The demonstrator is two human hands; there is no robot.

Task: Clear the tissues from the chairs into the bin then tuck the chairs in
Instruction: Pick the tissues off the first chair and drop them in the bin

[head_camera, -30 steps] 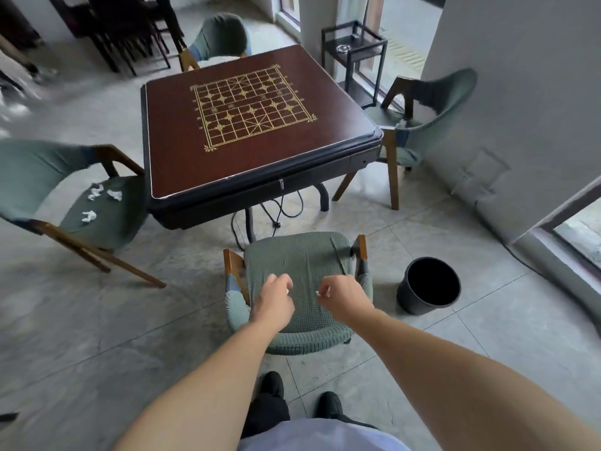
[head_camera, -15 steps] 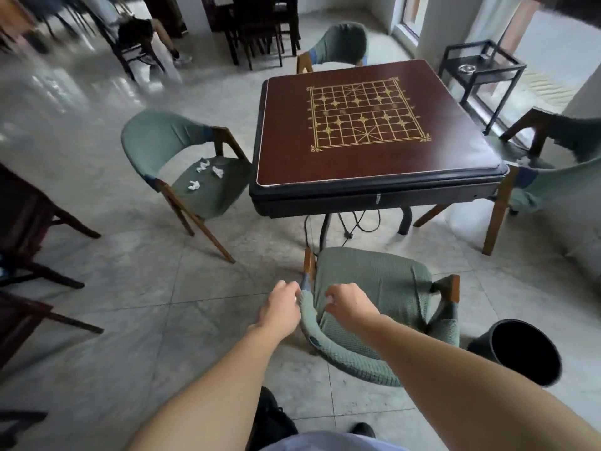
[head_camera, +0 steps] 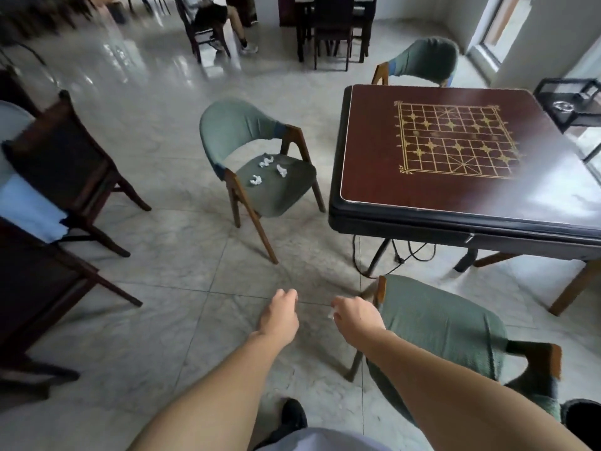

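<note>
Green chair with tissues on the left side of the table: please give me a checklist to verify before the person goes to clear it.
1. Tissues on the seat: three crumpled tissues lie on the green chair. Ok, ready to pick.
2. Left hand free: loosely curled, nothing seen in it. Ok.
3. Right hand free: a white scrap shows at the fingers. Not ok, probably holding a tissue.
4. Path to the chair: bare floor between. Ok.
5. Bin reachable: only its edge shows at the lower right. Cannot tell.
6. Chair tucked in: it stands apart from the table. Not ok yet.
</note>
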